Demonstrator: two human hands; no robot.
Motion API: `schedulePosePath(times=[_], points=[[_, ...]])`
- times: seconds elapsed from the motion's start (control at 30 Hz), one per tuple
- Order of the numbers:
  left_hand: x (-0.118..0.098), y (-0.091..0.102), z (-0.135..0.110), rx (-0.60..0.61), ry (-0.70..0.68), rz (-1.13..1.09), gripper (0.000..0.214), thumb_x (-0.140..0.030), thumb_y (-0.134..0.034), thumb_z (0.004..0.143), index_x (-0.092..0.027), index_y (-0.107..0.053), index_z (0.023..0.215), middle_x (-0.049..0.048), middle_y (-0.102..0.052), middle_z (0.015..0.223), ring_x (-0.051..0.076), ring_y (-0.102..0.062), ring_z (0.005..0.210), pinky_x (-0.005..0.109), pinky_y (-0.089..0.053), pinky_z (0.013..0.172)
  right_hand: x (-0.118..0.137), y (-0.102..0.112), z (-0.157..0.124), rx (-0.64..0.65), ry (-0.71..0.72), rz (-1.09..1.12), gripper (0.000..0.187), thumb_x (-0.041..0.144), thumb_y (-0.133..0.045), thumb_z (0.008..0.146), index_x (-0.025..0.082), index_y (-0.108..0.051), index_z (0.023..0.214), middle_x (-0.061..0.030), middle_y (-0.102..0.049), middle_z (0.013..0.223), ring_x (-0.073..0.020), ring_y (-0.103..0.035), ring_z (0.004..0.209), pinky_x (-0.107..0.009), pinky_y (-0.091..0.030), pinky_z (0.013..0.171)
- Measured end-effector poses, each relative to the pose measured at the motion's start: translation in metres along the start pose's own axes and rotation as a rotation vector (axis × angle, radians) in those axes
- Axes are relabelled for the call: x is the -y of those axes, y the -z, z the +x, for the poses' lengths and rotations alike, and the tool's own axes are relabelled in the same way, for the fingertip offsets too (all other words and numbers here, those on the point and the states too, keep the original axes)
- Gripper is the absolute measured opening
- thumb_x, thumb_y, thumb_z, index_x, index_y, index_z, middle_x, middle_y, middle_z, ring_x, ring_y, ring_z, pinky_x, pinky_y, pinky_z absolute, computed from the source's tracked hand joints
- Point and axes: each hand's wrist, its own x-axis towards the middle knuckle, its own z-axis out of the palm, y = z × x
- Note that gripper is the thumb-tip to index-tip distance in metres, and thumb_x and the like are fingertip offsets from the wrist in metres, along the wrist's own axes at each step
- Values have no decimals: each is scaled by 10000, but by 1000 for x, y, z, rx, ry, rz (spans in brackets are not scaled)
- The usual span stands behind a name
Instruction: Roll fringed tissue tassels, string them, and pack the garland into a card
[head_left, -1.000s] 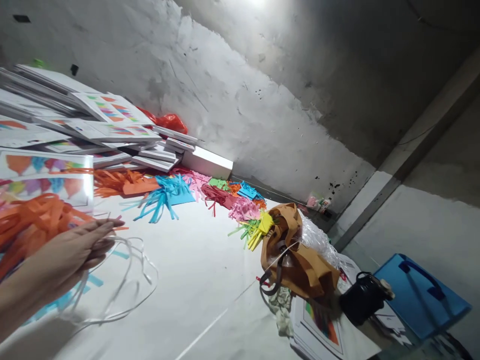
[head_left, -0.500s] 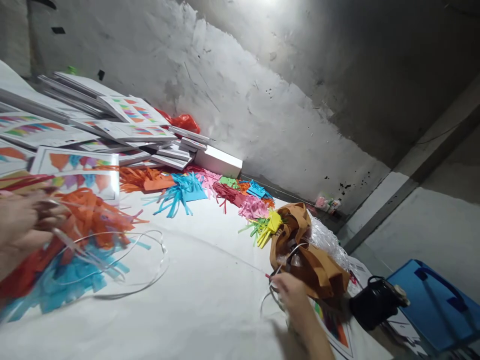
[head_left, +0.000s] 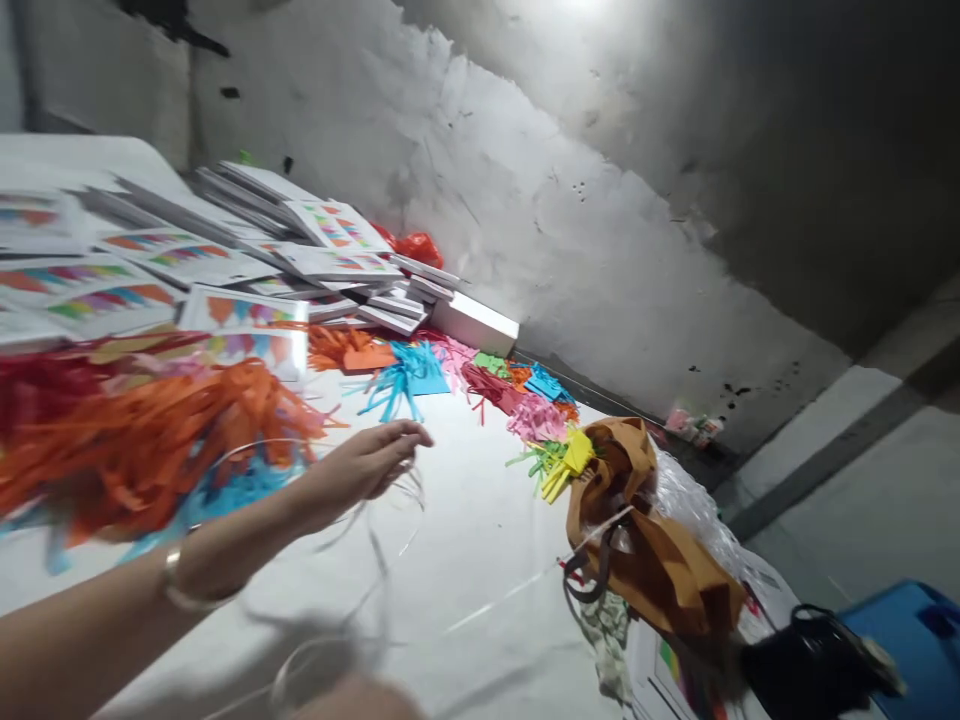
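My left hand (head_left: 367,465), with a bangle on its wrist, reaches over the white tabletop from the left. Its fingers are pressed together, and loops of thin white string (head_left: 411,490) hang at the fingertips. At the bottom edge my right hand (head_left: 360,698) is a blur, with its fingers hidden, beside another loop of the string. A stretch of string runs up to the brown cloth bag (head_left: 660,555) on the right. Behind my left forearm lies a heap of orange tissue tassels (head_left: 180,440), with blue tassels (head_left: 240,490) under it.
Stacks of white packs printed with colourful tassel garlands (head_left: 247,250) fill the far left. Along the back edge runs a row of tassel bundles (head_left: 427,370). Clear plastic wrap (head_left: 686,500), a black bag (head_left: 806,665) and a blue box (head_left: 900,640) are at the right.
My left hand has moved right, away from the tassel heap to the middle of the table. My right hand has dropped from beside the brown bag to the bottom edge. The view has shifted left.
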Motion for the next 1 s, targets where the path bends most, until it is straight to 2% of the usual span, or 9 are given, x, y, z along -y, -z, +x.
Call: schedulePosePath(times=[0.07, 0.17, 0.3, 0.37, 0.43, 0.53, 0.7, 0.83, 1.0], points=[[6, 1, 1, 103, 12, -45, 426, -552, -668, 799, -162, -598, 955, -104, -311, 555, 60, -224, 453, 159, -172, 420, -2, -3, 9, -7, -31, -23, 250, 401, -561, 998, 234, -633, 1169, -64, -642, 1217, -173, -648, 988, -373, -566, 856], [13, 13, 4, 109, 14, -60, 470, -607, -646, 805, -175, -561, 968, -104, -315, 576, 65, -190, 462, 167, -132, 421, -35, 19, 22, -94, -164, -126, 305, 388, -427, 1034, 231, -687, 997, -52, -716, 962, -173, -687, 851, -341, -571, 783], [22, 27, 5, 73, 20, -38, 500, -642, -623, 805, -175, -547, 966, -99, -324, 601, 69, -202, 473, 173, -138, 421, -104, 61, 33, -264, -376, -363, 483, 494, -383, 917, 181, -732, 797, -214, -686, 755, -347, -664, 629, -501, -511, 546], [28, 30, 5, 57, 13, -21, 491, -639, -608, 816, -176, -546, 966, -94, -328, 621, 72, -225, 481, 178, -142, 422, -115, 61, 40, -304, -387, -469, 439, 492, -474, 830, 167, -762, 897, -285, -688, 937, -443, -672, 781, -550, -488, 562], [34, 31, 4, 52, 5, 3, 466, -624, -599, 832, -177, -560, 957, -88, -334, 625, 78, -248, 491, 186, -150, 424, -99, 43, 53, -270, -284, -485, 387, 428, -500, 836, 231, -749, 1057, -235, -665, 1174, -448, -650, 997, -553, -507, 661], [42, 29, 0, 81, -35, 49, 426, -595, -582, 867, -178, -591, 953, -78, -357, 615, 93, -287, 513, 200, -205, 439, -39, 0, 84, -58, -66, -15, 316, 340, -462, 943, 263, -705, 1131, -136, -684, 1143, -279, -666, 992, -426, -539, 819], [46, 23, -10, 179, -134, 54, 382, -555, -524, 931, -181, -600, 932, -47, -445, 657, 115, -366, 573, 229, -312, 506, 42, -54, 135, 271, -153, 695, 433, 310, -583, 864, 246, -583, 1293, -70, -652, 1157, -106, -524, 611, -265, -492, 568], [46, 28, -13, 197, -164, 94, 346, -518, -514, 951, -182, -591, 916, -37, -463, 672, 121, -389, 598, 234, -326, 535, 38, -58, 157, 465, -222, 876, 293, 425, -637, 847, 169, -719, 964, 24, -589, 678, -69, -421, 476, -205, -330, 439], [48, 42, -8, 28, -134, 171, 307, -482, -484, 949, -192, -583, 964, -52, -377, 652, 122, -340, 569, 229, -267, 494, -18, -4, 163, 336, -295, 791, 339, 502, -730, 796, 163, -745, 799, 48, -493, 527, -78, -400, 465, -214, -285, 456]])
